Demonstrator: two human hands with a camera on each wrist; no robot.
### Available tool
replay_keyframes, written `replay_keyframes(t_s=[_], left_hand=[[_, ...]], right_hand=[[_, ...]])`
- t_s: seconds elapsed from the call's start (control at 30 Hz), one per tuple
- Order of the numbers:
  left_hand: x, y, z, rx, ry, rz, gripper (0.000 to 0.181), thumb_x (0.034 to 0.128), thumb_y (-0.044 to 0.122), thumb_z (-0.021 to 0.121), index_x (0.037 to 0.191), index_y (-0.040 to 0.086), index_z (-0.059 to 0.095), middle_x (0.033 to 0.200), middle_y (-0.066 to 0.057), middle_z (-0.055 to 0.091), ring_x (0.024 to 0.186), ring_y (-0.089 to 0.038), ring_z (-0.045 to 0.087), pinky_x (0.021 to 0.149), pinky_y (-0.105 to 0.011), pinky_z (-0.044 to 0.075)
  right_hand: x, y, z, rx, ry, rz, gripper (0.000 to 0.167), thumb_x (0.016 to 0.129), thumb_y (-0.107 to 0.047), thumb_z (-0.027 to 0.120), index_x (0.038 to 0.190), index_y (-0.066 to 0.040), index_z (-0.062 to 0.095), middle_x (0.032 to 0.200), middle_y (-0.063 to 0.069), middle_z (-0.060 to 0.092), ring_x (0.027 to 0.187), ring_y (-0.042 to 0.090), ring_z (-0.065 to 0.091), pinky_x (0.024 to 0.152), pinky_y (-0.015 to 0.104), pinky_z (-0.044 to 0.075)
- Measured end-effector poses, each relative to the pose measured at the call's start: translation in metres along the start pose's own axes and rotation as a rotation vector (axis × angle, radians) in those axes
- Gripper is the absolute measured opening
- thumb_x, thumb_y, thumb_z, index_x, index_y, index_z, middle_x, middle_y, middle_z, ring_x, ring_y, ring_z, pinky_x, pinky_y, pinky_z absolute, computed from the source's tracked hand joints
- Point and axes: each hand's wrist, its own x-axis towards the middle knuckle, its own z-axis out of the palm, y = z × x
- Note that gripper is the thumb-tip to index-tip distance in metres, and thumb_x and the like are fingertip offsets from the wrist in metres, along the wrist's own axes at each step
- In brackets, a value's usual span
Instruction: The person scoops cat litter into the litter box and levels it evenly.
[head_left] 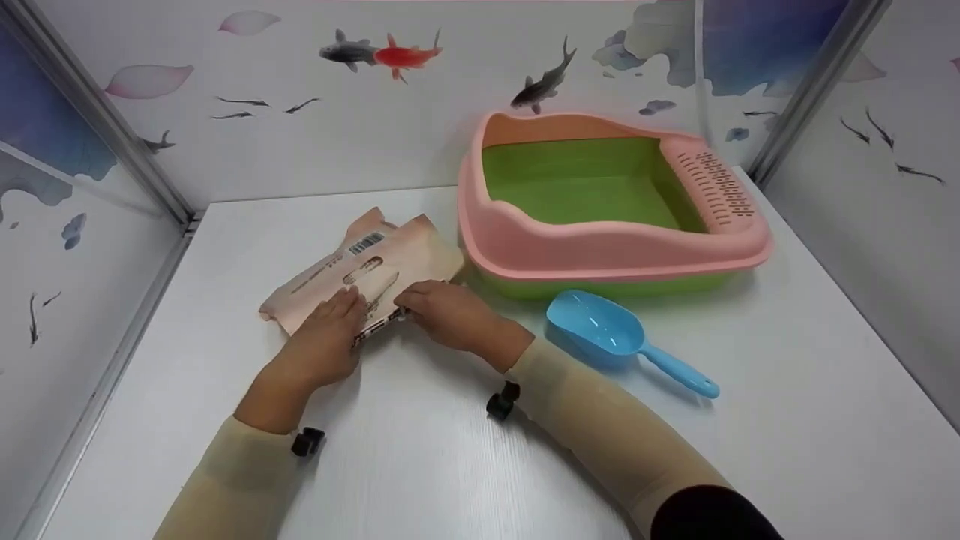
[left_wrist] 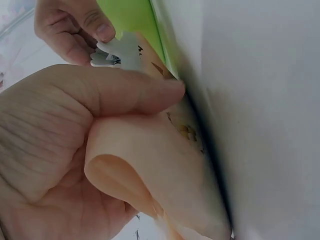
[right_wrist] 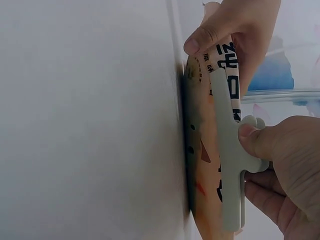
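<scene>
A pale peach plastic bag (head_left: 420, 251) with a barcode and dark printed characters lies at the left of the white table, its near edge folded. My left hand (head_left: 322, 337) holds that near edge, fingers on top and thumb (left_wrist: 145, 95) along the side facing me. At the same edge, further right, my right hand (head_left: 450, 315) pinches a grey-green bag clip (right_wrist: 230, 150) between thumb and fingers. In the right wrist view the long clip lies along the bag's printed edge. Whether its bars are fully closed I cannot tell.
A pink and green litter box (head_left: 600, 251) stands at the back right, close to the bag. In front of it lies a blue scoop (head_left: 600, 322), its handle pointing right and toward me. Printed wall panels (head_left: 300, 142) border the table (head_left: 435, 465) at the back and sides.
</scene>
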Motion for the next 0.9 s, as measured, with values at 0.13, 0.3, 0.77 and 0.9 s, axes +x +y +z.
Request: replay_keyframes(t_s=[0.13, 0.3, 0.77, 0.9], left_hand=[[0.0029, 0.0026, 0.0002, 0.009, -0.016, -0.031, 0.055, 0.0999, -0.003, 0.050, 0.152, -0.015, 0.037, 0.164, -0.031, 0.032, 0.156, -0.046, 0.027, 0.129, -0.057, 0.025], [0.0064, 0.0037, 0.0003, 0.030, -0.022, -0.043, 0.050, 0.0996, -0.007, 0.049, 0.148, -0.016, 0.042, 0.160, -0.032, 0.037, 0.153, -0.046, 0.032, 0.128, -0.053, 0.029], [0.0052, 0.0023, 0.0013, -0.011, -0.044, -0.082, 0.046, 0.1053, 0.001, 0.043, 0.148, -0.015, 0.044, 0.162, -0.029, 0.038, 0.154, -0.043, 0.033, 0.127, -0.051, 0.032], [0.0037, 0.0019, 0.0024, -0.012, -0.019, -0.061, 0.044, 0.1048, 0.000, 0.045, 0.145, -0.017, 0.047, 0.158, -0.030, 0.041, 0.152, -0.044, 0.037, 0.125, -0.052, 0.035]], right_hand=[[0.0001, 0.0002, -0.0031, 0.009, 0.024, 0.003, 0.029, 0.104, -0.014, 0.063, 0.132, -0.009, 0.067, 0.129, 0.005, 0.071, 0.123, 0.023, 0.067, 0.103, 0.036, 0.057], [0.0010, 0.0027, -0.0010, 0.021, 0.047, 0.004, 0.028, 0.104, -0.014, 0.063, 0.131, -0.009, 0.067, 0.129, 0.005, 0.071, 0.123, 0.024, 0.067, 0.103, 0.037, 0.057], [0.0066, -0.0013, -0.0046, 0.069, 0.012, -0.010, 0.033, 0.099, -0.008, 0.067, 0.132, -0.009, 0.070, 0.126, 0.005, 0.074, 0.119, 0.023, 0.070, 0.100, 0.038, 0.058], [0.0077, -0.0042, -0.0020, 0.013, -0.002, 0.002, 0.029, 0.101, -0.014, 0.067, 0.130, -0.015, 0.071, 0.126, 0.000, 0.075, 0.116, 0.020, 0.071, 0.096, 0.037, 0.060]])
